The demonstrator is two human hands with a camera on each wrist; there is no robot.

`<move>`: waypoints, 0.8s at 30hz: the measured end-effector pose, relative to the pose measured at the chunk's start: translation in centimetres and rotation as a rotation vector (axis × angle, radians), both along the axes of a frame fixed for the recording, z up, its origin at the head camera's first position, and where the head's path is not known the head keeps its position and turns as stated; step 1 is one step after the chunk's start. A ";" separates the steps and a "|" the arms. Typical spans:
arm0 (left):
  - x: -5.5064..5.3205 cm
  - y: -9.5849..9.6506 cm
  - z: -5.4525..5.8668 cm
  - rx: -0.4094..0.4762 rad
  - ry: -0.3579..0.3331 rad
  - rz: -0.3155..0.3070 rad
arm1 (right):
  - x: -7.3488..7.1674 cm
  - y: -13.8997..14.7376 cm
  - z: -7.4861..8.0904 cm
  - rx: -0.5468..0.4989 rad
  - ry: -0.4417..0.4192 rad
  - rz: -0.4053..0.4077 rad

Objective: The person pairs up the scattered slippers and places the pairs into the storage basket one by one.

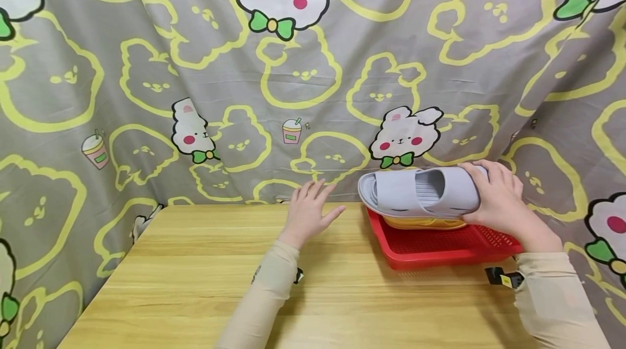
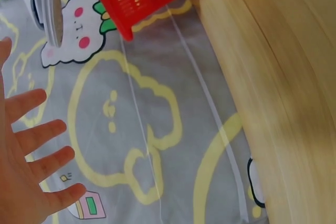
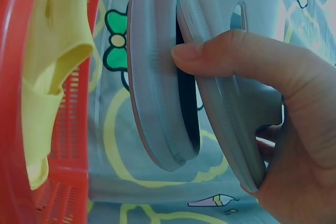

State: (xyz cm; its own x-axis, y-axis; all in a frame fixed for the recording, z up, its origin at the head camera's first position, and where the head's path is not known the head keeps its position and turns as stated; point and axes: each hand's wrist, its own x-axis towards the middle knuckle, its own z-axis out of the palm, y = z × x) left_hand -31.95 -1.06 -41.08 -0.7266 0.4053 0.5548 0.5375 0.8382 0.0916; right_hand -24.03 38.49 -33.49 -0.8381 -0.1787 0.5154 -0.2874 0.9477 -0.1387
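Note:
My right hand (image 1: pixel 501 202) grips a pair of grey slippers (image 1: pixel 397 190) at one end, over the red basket. In the right wrist view the thumb reaches between the two, with one grey slipper (image 3: pixel 155 77) alongside the other (image 3: pixel 223 114). Below them, yellow slippers (image 1: pixel 423 223) lie in the red basket (image 1: pixel 440 260), partly hidden by the grey pair in the head view. To the left of the basket, my left hand (image 1: pixel 307 214) hovers over the table with fingers spread and holds nothing.
The wooden table (image 1: pixel 195 273) ends at a grey curtain (image 1: pixel 313 88) printed with cartoon animals, which hangs behind it and along both sides. A small black object (image 1: pixel 504 277) shows near the right wrist.

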 end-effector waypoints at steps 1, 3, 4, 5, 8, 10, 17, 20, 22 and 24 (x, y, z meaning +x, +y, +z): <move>0.0 0.2 0.0 0.000 -0.006 0.002 | 0.0 0.2 0.1 0.003 0.002 -0.002; 0.0 0.5 0.0 0.002 -0.018 0.006 | -0.1 0.5 0.2 0.006 0.002 -0.005; 0.1 0.7 0.0 0.003 -0.020 0.006 | -0.1 0.7 0.3 0.008 0.001 -0.006; 0.1 0.9 0.0 0.001 -0.027 0.007 | -0.1 0.8 0.4 0.009 -0.001 -0.008; 0.1 1.4 -0.2 0.002 -0.046 -0.003 | -0.2 1.3 0.7 0.015 -0.014 -0.013; 0.2 1.8 -0.4 -0.002 -0.064 -0.011 | -0.2 1.6 0.9 0.020 -0.019 -0.013; 0.3 3.0 -0.7 -0.015 -0.108 -0.009 | 0.1 2.6 1.5 0.030 -0.059 -0.020; 0.3 3.6 -0.8 -0.017 -0.146 -0.008 | 0.1 2.9 1.8 0.035 -0.069 -0.022; 0.4 4.0 -0.9 -0.019 -0.181 -0.006 | 0.1 3.0 1.8 0.037 -0.076 -0.022; 0.4 4.4 -1.0 -0.024 -0.208 0.000 | 0.2 3.1 1.9 0.040 -0.081 -0.022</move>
